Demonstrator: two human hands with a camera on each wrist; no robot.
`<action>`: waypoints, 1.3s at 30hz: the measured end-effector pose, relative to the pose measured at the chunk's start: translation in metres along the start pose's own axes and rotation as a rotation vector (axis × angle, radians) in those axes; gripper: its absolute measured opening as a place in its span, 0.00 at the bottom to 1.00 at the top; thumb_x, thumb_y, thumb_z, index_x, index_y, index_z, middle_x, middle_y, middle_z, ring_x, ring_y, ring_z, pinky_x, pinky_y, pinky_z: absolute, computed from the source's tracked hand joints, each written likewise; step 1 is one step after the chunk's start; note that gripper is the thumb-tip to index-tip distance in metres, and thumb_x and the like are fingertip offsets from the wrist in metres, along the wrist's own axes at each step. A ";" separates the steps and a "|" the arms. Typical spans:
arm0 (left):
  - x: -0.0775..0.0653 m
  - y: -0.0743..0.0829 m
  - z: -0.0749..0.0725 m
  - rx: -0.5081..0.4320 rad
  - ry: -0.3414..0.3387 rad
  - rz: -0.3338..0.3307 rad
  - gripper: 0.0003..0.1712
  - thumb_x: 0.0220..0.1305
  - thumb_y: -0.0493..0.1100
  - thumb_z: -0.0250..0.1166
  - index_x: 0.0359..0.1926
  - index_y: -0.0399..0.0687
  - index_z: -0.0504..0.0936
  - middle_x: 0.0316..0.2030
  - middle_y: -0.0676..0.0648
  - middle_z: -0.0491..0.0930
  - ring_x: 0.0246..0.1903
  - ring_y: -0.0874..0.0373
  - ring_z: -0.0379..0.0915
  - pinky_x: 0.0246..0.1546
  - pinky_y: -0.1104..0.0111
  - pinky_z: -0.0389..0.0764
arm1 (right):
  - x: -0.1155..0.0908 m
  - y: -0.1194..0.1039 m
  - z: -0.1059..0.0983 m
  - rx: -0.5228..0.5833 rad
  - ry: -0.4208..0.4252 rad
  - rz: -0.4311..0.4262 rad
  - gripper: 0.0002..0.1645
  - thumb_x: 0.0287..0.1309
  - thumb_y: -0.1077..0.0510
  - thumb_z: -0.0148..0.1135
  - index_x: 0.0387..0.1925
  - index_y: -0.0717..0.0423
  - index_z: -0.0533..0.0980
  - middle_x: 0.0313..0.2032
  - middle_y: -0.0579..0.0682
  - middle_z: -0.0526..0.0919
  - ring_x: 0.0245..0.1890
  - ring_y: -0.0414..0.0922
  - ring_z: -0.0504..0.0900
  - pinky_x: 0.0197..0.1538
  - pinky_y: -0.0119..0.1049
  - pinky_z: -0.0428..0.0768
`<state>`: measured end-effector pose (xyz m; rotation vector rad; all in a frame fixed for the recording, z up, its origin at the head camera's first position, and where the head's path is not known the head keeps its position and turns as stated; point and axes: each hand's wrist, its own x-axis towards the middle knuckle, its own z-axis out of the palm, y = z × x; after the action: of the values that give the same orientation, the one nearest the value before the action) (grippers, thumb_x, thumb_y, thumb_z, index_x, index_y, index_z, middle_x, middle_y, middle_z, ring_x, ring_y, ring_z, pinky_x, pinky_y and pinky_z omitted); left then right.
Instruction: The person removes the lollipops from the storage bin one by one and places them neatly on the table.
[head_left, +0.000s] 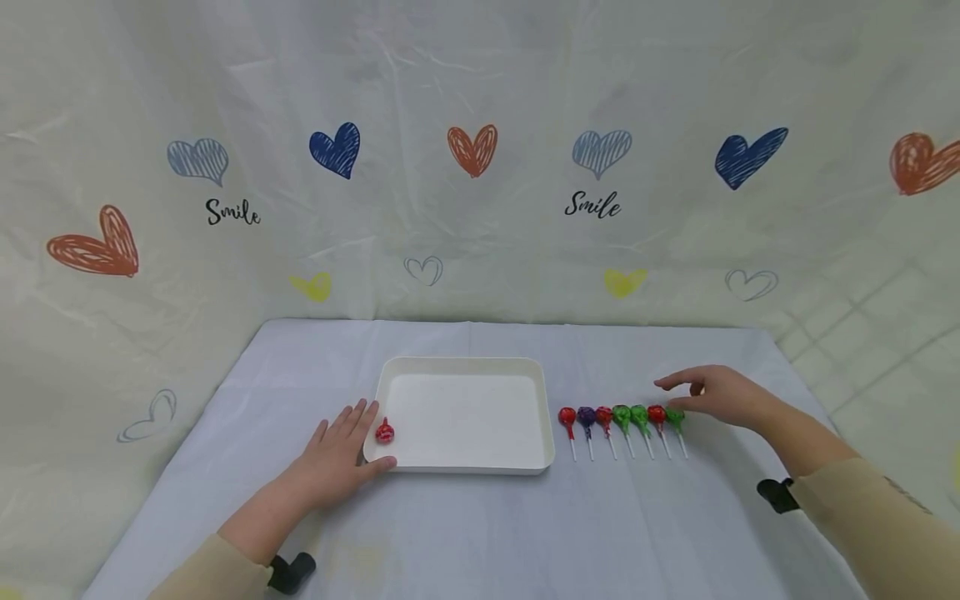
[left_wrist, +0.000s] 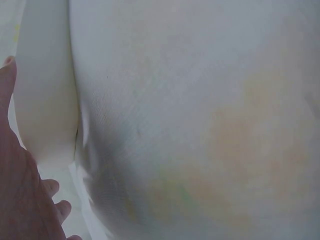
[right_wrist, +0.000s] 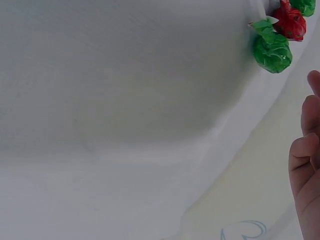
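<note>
A shallow white tray (head_left: 465, 417) lies on the table, with one red-wrapped lollipop (head_left: 385, 432) at its left end. My left hand (head_left: 337, 458) rests at the tray's left edge, fingers spread and thumb along the front corner. To the right of the tray, several wrapped lollipops lie in a row, sticks toward me: red, purple and green, with a green lollipop (head_left: 676, 417) at the right end. Just above that end my right hand (head_left: 716, 394) hovers, holding nothing visible. In the right wrist view its fingers (right_wrist: 310, 115) are partly bent, apart from the green lollipop (right_wrist: 272, 52).
A white cloth (head_left: 480, 533) covers the table. Behind it hangs a pale curtain (head_left: 480, 67) printed with hearts and the word Smile. Dark straps with small devices (head_left: 292, 572) sit at both wrists.
</note>
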<state>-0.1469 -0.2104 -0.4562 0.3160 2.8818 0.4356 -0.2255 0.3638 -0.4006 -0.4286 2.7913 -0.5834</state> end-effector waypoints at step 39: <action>-0.001 -0.001 0.003 -0.012 0.017 0.011 0.61 0.59 0.77 0.55 0.79 0.46 0.45 0.77 0.38 0.45 0.76 0.39 0.38 0.71 0.38 0.39 | 0.089 -0.156 0.014 0.010 -0.090 -0.285 0.20 0.58 0.50 0.72 0.53 0.42 0.84 0.45 0.39 0.84 0.35 0.43 0.76 0.34 0.37 0.79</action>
<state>-0.1458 -0.2111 -0.4590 0.3276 2.8940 0.4590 -0.2670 0.1928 -0.3643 -0.8384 2.6590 -0.6202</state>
